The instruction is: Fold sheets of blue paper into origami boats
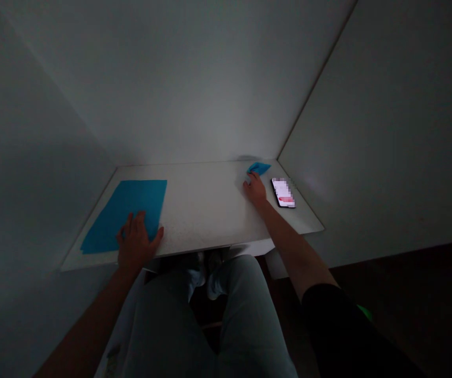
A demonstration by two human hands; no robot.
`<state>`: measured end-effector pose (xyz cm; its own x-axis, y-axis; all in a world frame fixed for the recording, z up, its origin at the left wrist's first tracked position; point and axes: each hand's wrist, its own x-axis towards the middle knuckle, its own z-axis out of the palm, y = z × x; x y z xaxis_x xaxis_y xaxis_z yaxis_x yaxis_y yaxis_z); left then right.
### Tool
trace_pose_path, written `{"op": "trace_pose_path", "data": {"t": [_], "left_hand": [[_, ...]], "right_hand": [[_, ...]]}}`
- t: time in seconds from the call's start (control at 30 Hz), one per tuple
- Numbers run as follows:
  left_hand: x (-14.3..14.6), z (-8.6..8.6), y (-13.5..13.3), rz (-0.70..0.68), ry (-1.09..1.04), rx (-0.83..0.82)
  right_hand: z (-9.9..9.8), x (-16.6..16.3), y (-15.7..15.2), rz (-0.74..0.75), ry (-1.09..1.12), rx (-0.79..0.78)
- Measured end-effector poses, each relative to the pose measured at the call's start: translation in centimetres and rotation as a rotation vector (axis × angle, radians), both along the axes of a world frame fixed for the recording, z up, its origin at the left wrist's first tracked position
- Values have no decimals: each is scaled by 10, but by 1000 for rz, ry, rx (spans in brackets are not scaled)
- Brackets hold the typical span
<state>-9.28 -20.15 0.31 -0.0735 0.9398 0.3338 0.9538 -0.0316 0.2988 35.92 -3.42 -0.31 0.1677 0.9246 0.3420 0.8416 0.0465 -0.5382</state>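
Note:
A sheet of blue paper (135, 197), perhaps several stacked, lies flat on the left part of the white tabletop (206, 205). Over its lower right part rests my left hand (137, 241), open, the fingers spread and the thumb reaching past the paper's edge. Near the back right corner is a small folded piece of blue paper (260, 167). My right hand (256, 190) is at its near side, with fingertips touching or just in front of it. The right thumb stands apart from the fingers, off the folded paper.
A phone (283, 192) with a lit, blurred screen lies right of my right hand. Pale walls (194, 94) enclose the tabletop at the back and on both sides. My legs (242, 299) are below the front edge. The light is dim.

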Motion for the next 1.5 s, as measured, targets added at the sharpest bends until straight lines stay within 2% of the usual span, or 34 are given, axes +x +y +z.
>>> {"op": "trace_pose_path", "data": {"t": [0.13,0.2,0.3,0.37,0.5,0.63,0.73,0.8,0.9,1.07,1.3,1.5], "left_hand": [[0,2,0,10,1,-30],[-2,2,1,12,-6,-33],[3,2,1,30,-46,-1],[19,3,1,1,-99,24],[74,5,6,-301,-235,63],[110,3,15,-324,-362,49],[111,1,19,-327,-416,45],[106,0,21,-341,-461,58],[102,-1,21,-376,-497,40],[104,1,22,-435,-455,-5],[102,0,23,-497,-500,-2],[101,-5,29,-450,-601,-63]], "right_hand": [[0,-50,-62,346,-3,108],[-3,-76,-94,454,37,123],[-6,-104,-128,452,145,79],[-5,-114,-139,450,183,40],[-1,-118,-143,602,213,10],[0,-117,-145,654,352,-38],[-1,-116,-143,601,522,-110],[-1,-115,-140,549,555,-113],[1,-115,-135,502,500,-76],[0,-116,-133,568,424,-90],[-10,-117,-126,554,160,-19],[-13,-114,-124,577,230,-46]]}}
